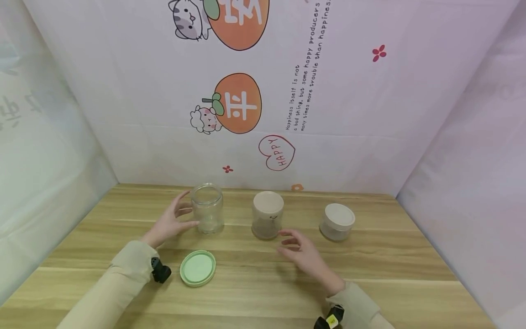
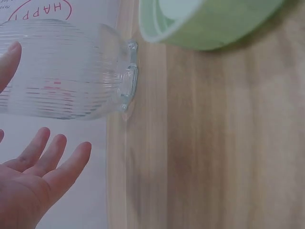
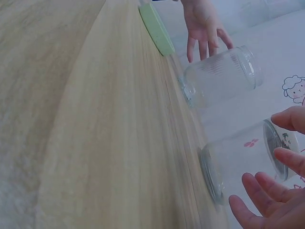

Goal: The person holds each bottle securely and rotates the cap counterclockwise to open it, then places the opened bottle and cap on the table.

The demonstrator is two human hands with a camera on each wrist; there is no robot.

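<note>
An open clear glass jar (image 1: 207, 211) stands upright on the table at the left, without a lid. My left hand (image 1: 169, 225) is beside its left side, fingers spread and thumb in front; in the left wrist view a gap shows between the fingers (image 2: 71, 164) and the ribbed glass. A green lid (image 1: 198, 268) lies on the table in front of that jar. In the middle stands a glass jar (image 1: 267, 218) with a pale lid. My right hand (image 1: 303, 256) is at its lower right, fingers loosely bent and holding nothing; whether they touch the glass I cannot tell.
A shorter glass jar (image 1: 337, 223) with a pale lid stands at the right. The wooden table (image 1: 246, 297) is bounded at the back by a printed white cloth (image 1: 341, 114), with more white cloth at both sides.
</note>
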